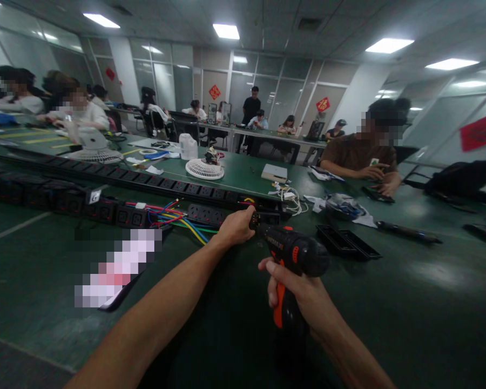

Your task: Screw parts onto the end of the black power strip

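My right hand (297,286) is wrapped round the grip of a black and orange cordless drill (295,249). The drill points away and to the left, its front end close to my left hand. My left hand (237,227) closes on the right part of a black power strip (204,214), where small brass-coloured parts show by the drill tip. Whether the tip touches them I cannot tell. Red, blue, yellow and green wires (186,220) run beside the strip to a row of black sockets (130,217). Behind lies a long black socket rail (154,179).
A phone (117,275), blurred out, lies left on the green table. Two black trays (346,242), a plastic bag with contents (344,206) and a white cable (294,200) lie to the right. Fan parts (204,168) and a white jug (188,146) stand behind. A person (360,146) sits across.
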Demonstrator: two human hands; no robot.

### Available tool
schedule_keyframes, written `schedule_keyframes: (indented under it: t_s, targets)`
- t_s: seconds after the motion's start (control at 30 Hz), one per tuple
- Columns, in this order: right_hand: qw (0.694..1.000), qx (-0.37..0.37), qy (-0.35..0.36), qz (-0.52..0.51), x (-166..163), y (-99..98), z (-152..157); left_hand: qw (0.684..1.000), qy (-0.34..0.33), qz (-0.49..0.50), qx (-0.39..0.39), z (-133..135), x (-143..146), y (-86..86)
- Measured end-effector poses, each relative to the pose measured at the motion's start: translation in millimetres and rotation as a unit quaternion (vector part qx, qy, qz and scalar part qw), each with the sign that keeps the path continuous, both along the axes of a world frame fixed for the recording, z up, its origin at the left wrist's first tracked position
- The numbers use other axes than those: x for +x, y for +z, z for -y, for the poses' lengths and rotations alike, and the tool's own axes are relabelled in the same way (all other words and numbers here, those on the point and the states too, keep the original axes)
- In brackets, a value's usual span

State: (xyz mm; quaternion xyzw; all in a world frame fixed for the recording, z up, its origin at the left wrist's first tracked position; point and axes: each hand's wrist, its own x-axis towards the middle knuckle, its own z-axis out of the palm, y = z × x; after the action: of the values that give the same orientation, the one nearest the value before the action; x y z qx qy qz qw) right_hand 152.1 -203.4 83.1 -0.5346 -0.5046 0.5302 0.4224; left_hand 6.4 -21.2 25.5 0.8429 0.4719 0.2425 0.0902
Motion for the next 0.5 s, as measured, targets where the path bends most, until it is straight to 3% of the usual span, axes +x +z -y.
schedule_keyframes:
  t_s: [0.5]
  targets:
    - [0.999,-0.027,0.026,-0.019,6.7,-4.5,0.8,1.0,-0.002,-0.015,-0.01,-1.1,0.6,-0.2]
